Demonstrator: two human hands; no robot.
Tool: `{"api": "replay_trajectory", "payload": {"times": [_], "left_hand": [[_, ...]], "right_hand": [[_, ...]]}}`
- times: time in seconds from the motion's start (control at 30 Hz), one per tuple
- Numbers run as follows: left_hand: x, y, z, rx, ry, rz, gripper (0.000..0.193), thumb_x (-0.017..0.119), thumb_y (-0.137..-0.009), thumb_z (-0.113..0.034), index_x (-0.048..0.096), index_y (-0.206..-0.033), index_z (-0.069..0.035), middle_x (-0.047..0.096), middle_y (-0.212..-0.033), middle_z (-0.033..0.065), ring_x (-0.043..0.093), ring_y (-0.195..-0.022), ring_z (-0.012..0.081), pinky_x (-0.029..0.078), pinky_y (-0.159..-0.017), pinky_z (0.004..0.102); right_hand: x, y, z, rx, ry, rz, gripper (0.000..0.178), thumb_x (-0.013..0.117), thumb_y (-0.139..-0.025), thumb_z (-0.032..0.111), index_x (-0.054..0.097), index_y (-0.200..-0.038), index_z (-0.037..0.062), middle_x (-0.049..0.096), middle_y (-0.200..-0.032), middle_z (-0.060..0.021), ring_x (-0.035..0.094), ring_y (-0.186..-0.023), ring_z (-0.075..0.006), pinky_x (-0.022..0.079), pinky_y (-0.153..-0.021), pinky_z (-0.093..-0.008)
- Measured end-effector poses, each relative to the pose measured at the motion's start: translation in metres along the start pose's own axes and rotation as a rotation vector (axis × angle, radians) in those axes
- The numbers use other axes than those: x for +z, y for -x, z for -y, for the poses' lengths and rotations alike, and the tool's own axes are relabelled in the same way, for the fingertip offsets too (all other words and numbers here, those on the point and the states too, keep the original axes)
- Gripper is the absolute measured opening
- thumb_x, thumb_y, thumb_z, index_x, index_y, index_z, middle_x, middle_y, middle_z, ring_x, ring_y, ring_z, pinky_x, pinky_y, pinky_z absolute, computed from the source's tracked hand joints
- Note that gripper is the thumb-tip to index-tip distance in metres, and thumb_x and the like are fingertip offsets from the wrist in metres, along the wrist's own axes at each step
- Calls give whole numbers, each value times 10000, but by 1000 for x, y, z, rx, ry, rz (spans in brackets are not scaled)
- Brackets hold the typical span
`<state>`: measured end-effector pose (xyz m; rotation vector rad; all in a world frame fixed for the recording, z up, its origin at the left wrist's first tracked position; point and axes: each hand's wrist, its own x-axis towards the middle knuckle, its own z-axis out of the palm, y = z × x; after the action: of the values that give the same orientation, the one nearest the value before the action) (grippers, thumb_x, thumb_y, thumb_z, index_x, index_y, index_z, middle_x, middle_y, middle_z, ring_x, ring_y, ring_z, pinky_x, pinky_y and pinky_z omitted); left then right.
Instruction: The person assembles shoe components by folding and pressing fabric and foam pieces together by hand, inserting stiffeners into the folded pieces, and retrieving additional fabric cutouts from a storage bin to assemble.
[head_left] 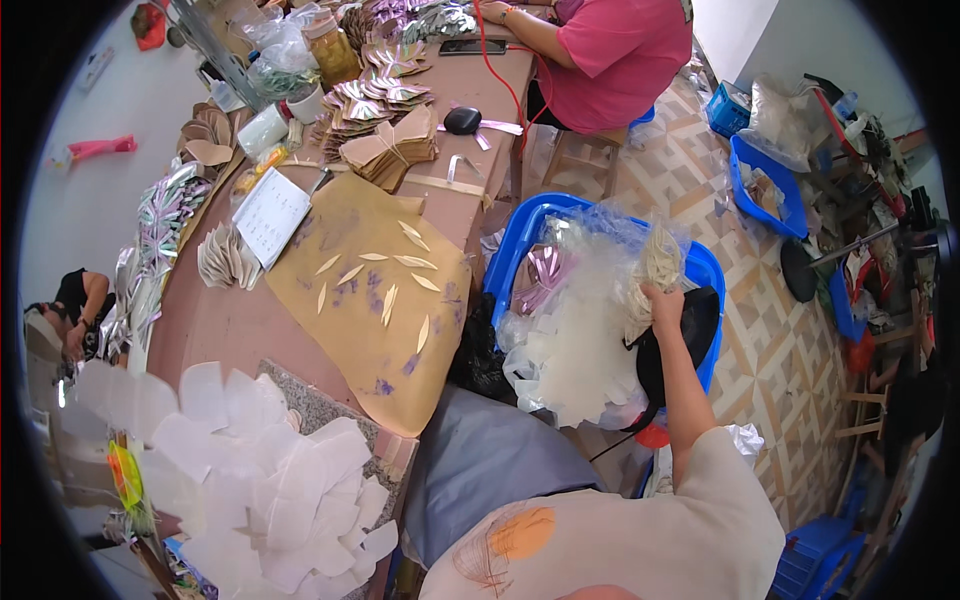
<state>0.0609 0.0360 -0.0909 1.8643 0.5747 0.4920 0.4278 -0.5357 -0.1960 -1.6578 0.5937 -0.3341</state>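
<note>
My right arm reaches forward over a blue plastic tub [707, 262] to the right of the table. My right hand [663, 306] is closed on a cream-coloured crumpled bundle [661, 258]; whether it is cloth or thin sheet pieces I cannot make out. Below and beside it in the tub lie a large stack of pale scalloped sheets [590, 350], clear plastic bags and a shiny pink-purple bundle [545, 278]. Something black hangs at the tub's right side, close to my forearm. My left hand is out of sight.
On the table, thin cream leaf-shaped pieces [415, 262] lie on stained brown paper [300, 275], beside a notebook [272, 217]. White petal-shaped sheets [260, 480] are heaped at near left. A co-worker in a pink shirt [630, 60] sits at the far end; a second person [85, 310] is at left.
</note>
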Motion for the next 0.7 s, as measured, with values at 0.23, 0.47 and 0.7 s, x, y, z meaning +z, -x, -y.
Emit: {"api": "replay_trajectory", "payload": {"times": [0.23,0.47,0.7], "left_hand": [[-6,6,7,-27,90,18,426,524,-882,-255,473,-1212,10,560,-1158,104,568,-1024,237,461,-883,372],[-16,17,9,-53,172,36,424,519,-885,-252,472,-1214,10,557,-1160,105,566,-1027,235,462,-883,370],[-13,12,6,-78,226,43,422,514,-887,-250,471,-1217,9,554,-1163,106,564,-1031,234,462,-884,367]], "right_hand": [[-30,51,56,114,-256,289,442,653,-707,-9,514,-1126,-45,619,-1022,-124,625,-885,-216,498,-766,-326],[-32,19,-24,422,-389,541,508,655,-703,24,474,-1172,-49,612,-1027,-151,620,-920,-276,498,-802,-394],[17,59,-48,-57,823,-218,649,613,-698,118,339,-1269,-27,380,-1273,-254,385,-1187,-378,332,-972,-472]]}}
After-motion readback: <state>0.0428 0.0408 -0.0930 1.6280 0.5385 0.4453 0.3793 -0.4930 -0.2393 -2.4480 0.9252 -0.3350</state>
